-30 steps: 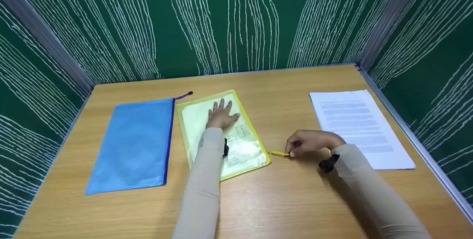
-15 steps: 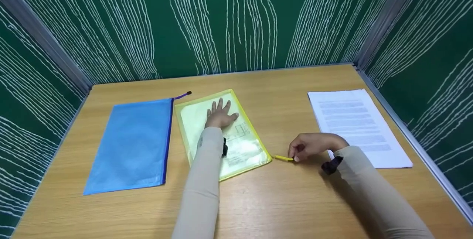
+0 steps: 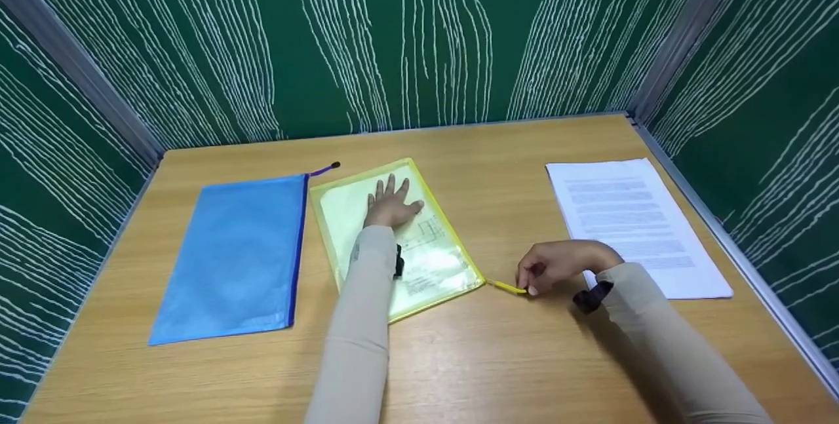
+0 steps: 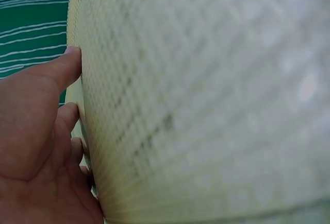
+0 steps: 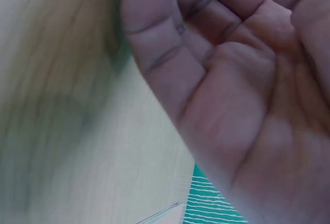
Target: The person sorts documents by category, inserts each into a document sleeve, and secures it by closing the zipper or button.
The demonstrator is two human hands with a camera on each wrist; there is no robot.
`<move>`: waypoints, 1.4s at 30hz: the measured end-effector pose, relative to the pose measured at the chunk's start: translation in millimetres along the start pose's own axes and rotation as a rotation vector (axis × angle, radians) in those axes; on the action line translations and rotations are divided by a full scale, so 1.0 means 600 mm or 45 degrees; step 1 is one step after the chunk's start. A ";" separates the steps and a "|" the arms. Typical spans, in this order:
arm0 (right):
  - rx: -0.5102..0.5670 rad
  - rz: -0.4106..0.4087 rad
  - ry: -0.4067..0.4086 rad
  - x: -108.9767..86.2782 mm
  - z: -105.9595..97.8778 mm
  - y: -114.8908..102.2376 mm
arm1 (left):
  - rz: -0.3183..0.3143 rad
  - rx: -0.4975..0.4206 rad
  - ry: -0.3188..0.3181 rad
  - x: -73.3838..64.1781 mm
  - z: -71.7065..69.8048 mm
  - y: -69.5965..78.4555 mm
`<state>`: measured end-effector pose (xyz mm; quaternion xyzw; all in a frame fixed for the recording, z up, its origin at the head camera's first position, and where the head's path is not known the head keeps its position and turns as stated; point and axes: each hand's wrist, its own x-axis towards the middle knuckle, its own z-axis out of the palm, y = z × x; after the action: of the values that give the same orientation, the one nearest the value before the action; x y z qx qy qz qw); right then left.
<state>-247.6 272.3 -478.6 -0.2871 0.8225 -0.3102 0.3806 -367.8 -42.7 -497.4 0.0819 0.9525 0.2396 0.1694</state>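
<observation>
A yellow-edged, see-through zip document pouch [image 3: 429,267] with papers inside lies slanted on the table. My left hand [image 3: 392,206] rests on its upper half, palm down with fingers spread. In the left wrist view the pouch's mesh-patterned face [image 4: 206,80] fills most of the picture, beside the left hand [image 4: 38,131]. To the right of the pouch's lower right corner, my right hand [image 3: 557,261] pinches the end of its yellow zip pull [image 3: 506,287], which stretches to that corner. The right wrist view shows the curled right hand [image 5: 232,95], but not the pull.
Left of the yellow pouch lies a blue zip pouch [image 3: 239,257], its purple pull [image 3: 322,170] pointing toward the back. A stack of printed sheets [image 3: 623,208] sits at the right, partly behind the right wrist. Green panels [image 3: 446,37] with white lines border the wooden table [image 3: 452,378].
My right hand has moved a little right and toward me, drawing the zip pull along. The pull now slants down from the pouch's corner. My left hand stays in place.
</observation>
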 end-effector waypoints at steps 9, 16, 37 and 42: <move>0.010 0.110 -0.032 0.006 -0.002 -0.010 | -0.039 -0.012 0.002 -0.004 0.004 -0.002; -0.013 0.128 -0.029 0.010 0.000 -0.013 | -0.031 0.003 0.011 -0.004 0.005 -0.003; -0.052 0.047 0.029 0.006 -0.005 -0.022 | -0.046 0.070 0.041 -0.003 0.004 0.015; -0.068 -0.039 0.111 0.004 -0.005 -0.024 | -0.011 0.036 0.033 -0.001 0.005 0.012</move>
<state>-248.1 262.7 -467.6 -0.2959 0.8418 -0.3062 0.3317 -365.5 -35.5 -496.4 0.0772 0.9582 0.2264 0.1570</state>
